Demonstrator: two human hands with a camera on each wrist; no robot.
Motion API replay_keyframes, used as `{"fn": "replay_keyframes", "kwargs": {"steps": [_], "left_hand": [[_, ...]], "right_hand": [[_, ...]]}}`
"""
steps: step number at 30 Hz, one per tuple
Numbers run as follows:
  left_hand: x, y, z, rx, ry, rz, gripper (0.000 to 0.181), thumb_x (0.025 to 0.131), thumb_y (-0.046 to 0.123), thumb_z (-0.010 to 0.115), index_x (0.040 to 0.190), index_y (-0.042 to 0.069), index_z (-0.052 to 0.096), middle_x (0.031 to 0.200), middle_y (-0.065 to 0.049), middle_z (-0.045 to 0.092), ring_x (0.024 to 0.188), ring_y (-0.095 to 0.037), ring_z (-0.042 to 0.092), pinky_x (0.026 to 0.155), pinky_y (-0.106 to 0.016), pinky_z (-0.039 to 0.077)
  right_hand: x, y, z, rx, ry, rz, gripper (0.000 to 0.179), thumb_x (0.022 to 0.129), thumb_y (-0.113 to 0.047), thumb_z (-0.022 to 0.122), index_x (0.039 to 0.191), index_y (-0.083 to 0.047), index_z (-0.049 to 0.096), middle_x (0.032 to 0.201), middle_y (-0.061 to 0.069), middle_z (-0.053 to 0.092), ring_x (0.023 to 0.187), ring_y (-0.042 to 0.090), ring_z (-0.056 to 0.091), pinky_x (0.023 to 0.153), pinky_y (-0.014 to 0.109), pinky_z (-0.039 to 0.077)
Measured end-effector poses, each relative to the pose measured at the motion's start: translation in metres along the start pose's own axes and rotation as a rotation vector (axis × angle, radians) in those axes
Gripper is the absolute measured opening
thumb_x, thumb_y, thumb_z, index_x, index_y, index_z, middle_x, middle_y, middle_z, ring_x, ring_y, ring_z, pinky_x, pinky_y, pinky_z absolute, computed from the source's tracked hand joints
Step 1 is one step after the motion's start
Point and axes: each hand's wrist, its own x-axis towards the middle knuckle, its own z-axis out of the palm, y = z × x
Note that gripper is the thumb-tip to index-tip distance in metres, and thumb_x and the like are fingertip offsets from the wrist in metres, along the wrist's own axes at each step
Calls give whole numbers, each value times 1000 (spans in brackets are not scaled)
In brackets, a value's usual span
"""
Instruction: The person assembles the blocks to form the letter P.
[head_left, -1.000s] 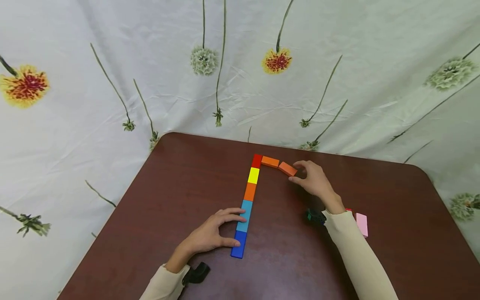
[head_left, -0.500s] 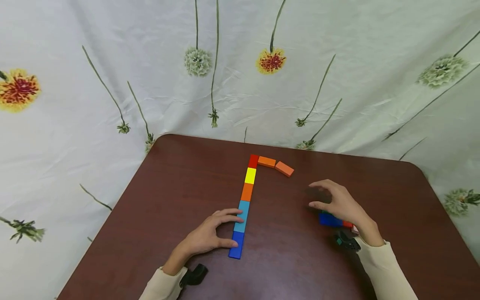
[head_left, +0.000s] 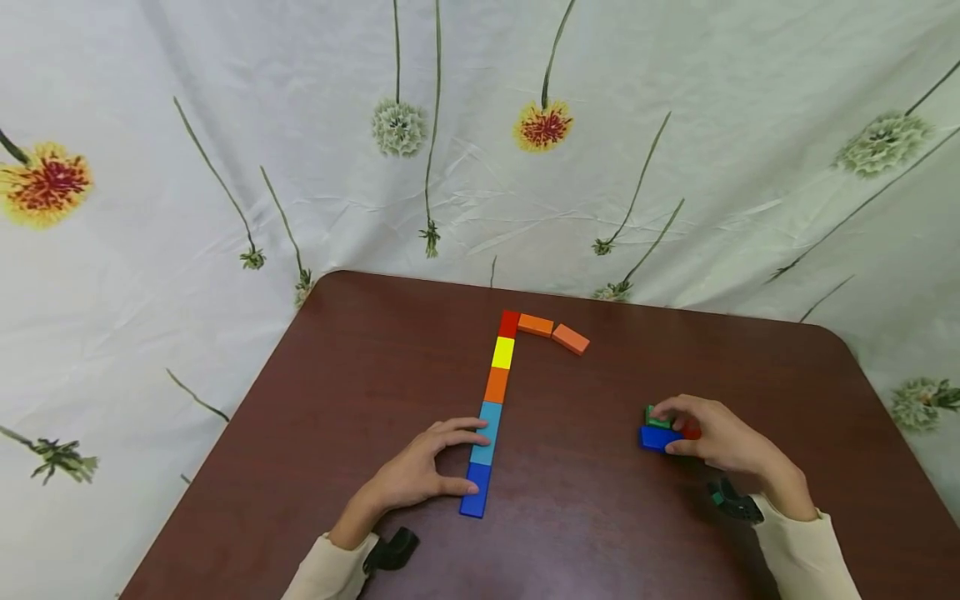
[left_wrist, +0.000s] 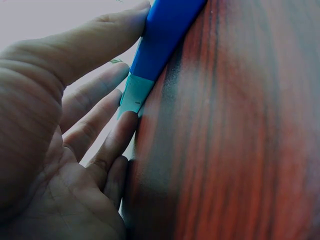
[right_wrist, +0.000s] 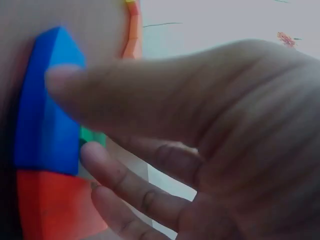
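My left hand lies beside the near end of a straight row of blocks. Its thumb touches the dark blue block and its fingertips rest on the light blue block; the fingers are relaxed. At the right, my right hand reaches over a cluster of blocks. There the index finger is over a green block, while the thumb lies against a blue block. A red block adjoins the blue one, partly covered by the hand in the head view.
Farther up the row come orange, yellow and red blocks. From the red end an orange block and a salmon-orange block lead right. Behind the brown table hangs a flowered cloth.
My right hand has left the salmon-orange block and moved right and nearer, down to the blue and green blocks. The left hand stays on the row.
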Motion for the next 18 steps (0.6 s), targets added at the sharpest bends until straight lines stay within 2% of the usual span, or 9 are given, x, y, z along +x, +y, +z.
{"fn": "replay_keyframes", "kwargs": {"steps": [9,18], "left_hand": [[2,-1,1,6,-2,9,52,85,35,81,132,20,65,152,0,48,140,-32,41,110,-62,34],[1,0,1,-3,4,-4,52,85,34,81,132,20,65,152,0,47,140,-33,40,109,-64,33]], "right_hand": [[5,-4,4,-39,-40,-4,30,80,-10,84,102,-10,63,98,-2,65,86,15,61,73,29,54],[10,-11,9,35,-76,-13,27,84,-15,82,92,-11,57,92,1,59,71,3,63,62,23,53]]}}
